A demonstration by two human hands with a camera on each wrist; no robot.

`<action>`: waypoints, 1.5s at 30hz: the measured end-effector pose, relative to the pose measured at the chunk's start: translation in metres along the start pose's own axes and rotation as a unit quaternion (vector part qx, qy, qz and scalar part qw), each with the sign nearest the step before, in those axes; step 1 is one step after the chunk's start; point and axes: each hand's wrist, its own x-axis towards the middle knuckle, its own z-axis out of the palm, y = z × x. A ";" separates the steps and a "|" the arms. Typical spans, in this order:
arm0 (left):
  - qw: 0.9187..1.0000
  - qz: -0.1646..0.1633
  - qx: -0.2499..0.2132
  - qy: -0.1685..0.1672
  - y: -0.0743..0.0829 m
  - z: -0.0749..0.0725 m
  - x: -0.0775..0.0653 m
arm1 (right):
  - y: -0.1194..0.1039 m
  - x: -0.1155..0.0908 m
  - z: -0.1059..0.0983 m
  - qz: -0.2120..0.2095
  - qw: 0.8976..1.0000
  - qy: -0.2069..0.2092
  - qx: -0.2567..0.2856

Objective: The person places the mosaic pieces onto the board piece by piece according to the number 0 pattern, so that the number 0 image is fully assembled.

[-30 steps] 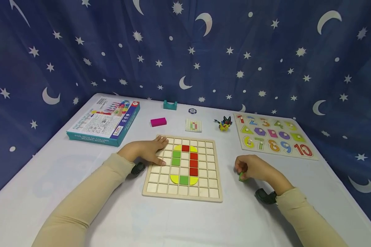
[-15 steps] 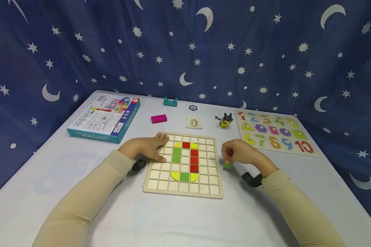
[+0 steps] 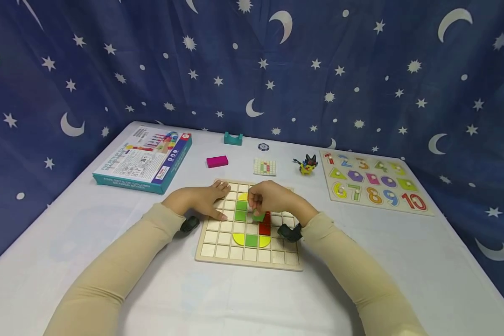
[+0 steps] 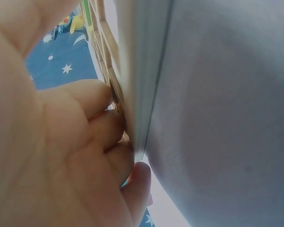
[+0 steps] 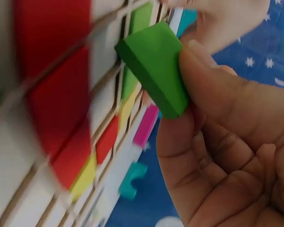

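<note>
A wooden grid board (image 3: 222, 251) lies on the table with red and green square tiles and yellow rounded tiles set in its cells. Over the middle of the board, my right hand (image 3: 270, 197) pinches a green square tile (image 5: 156, 66) between thumb and fingertips; in the right wrist view the tile is tilted and held just off the board. My left hand (image 3: 201, 201) rests on the board's left edge with fingers spread. In the left wrist view its fingers (image 4: 92, 99) touch the board's rim (image 4: 144, 71). The right hand hides some tiles in the head view.
Behind the board lie a small pattern card (image 3: 264, 167), a magenta block (image 3: 217, 162), a teal notched block (image 3: 233, 138), a round chip (image 3: 263, 147) and a small figurine (image 3: 306, 165). A boxed set (image 3: 144, 158) is at left, a number puzzle board (image 3: 374, 182) at right.
My right hand has moved left from the table beside the board to over its middle, carrying the green tile. The left hand has stayed on the board's edge.
</note>
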 end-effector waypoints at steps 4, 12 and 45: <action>1.000 -0.008 -0.001 -0.005 0.000 -0.001 0.000 | -0.012 0.013 0.009 -0.028 1.000 -0.010 -0.003; 1.000 0.003 -0.003 0.000 0.000 -0.001 -0.001 | -0.025 0.026 0.021 -0.025 0.998 -0.052 -0.027; 1.000 0.018 -0.002 0.002 0.002 0.002 -0.002 | -0.023 0.028 0.031 -0.019 0.994 -0.076 -0.079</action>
